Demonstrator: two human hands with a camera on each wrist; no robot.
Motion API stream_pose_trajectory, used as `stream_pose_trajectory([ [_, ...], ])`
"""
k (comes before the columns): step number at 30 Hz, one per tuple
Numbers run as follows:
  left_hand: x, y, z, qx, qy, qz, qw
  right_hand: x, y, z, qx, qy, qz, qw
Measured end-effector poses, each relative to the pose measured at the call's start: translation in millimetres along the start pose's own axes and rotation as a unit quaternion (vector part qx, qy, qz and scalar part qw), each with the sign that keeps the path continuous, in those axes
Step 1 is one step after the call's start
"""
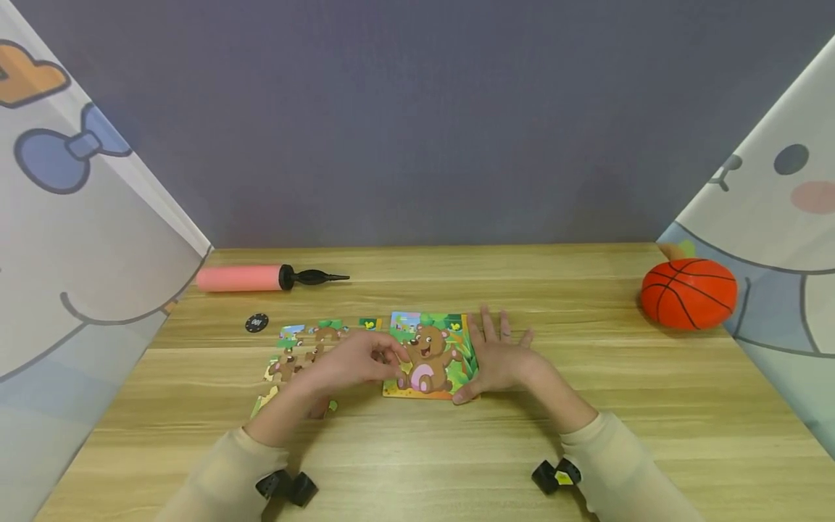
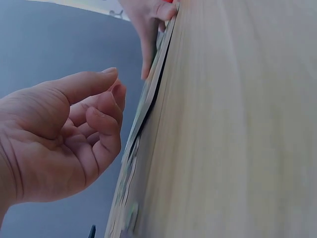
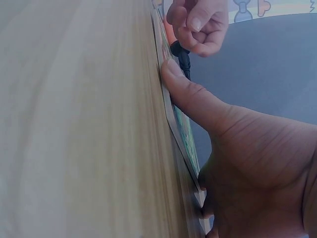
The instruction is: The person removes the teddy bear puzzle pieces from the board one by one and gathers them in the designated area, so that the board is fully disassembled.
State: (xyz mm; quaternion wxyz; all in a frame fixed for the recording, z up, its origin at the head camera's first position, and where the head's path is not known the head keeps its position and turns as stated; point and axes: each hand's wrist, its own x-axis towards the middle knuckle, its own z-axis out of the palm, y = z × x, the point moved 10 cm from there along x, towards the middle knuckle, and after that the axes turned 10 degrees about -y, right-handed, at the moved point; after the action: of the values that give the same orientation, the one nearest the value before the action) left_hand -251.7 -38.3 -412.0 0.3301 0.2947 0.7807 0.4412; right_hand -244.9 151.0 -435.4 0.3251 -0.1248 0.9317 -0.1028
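A flat square puzzle board (image 1: pixel 427 348) with a brown bear picture lies mid-table. My right hand (image 1: pixel 502 362) is spread at its right side, thumb (image 3: pixel 173 69) on the near right corner and fingers along the right edge. Over the board's left part hovers my left hand (image 1: pixel 365 359), fingers loosely curled and thumb tip close to the index fingertip; no piece shows between them in the left wrist view (image 2: pixel 74 134). Left of the board lie loose puzzle pieces (image 1: pixel 290 335) with bear and green scenery parts, some hidden under the left hand and forearm.
A pink hand pump (image 1: pixel 241 278) with a black nozzle lies at the back left. Near it is a round black chip (image 1: pixel 257 322). An orange-red ball (image 1: pixel 688 293) with basketball lines sits at the right table edge. A grey wall (image 1: pixel 430 145) rises behind.
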Motion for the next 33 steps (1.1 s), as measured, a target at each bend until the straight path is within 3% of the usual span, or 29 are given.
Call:
stream_pose_trajectory([
  [12,21.6,9.7,20.7,-0.013,-0.03,0.009,0.9994,0.2,0.5,0.9,-0.003,0.002,0.003,1.0],
  [17,30.0,14.2,27.0,-0.042,-0.035,0.023,0.9983,0.3,0.4,0.8,-0.006,0.002,0.003,1.0],
  [33,52.8,14.0,43.7,-0.112,-0.053,0.01,0.9922,-0.5,-1.0,0.2,-0.012,-0.001,-0.002,0.9999],
])
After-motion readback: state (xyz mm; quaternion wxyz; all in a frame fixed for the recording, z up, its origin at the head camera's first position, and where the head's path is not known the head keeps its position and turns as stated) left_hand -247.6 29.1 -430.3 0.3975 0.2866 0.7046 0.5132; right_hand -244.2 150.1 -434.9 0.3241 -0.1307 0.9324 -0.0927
